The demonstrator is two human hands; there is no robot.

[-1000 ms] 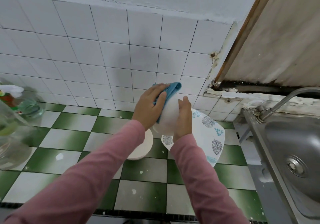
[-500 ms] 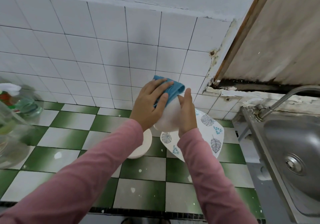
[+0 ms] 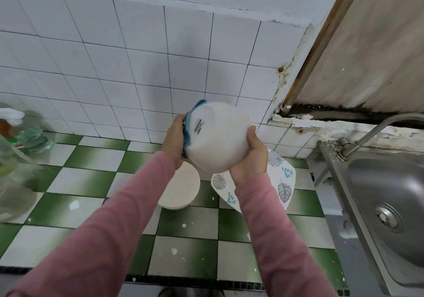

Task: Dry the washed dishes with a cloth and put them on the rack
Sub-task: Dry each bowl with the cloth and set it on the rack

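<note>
We hold both arms stretched forward, hands raised close together.
Our left hand (image 3: 175, 137) grips a cloth (image 3: 197, 104); our right hand (image 3: 250, 159) curls round a bowl (image 3: 220, 136) from below.
</note>
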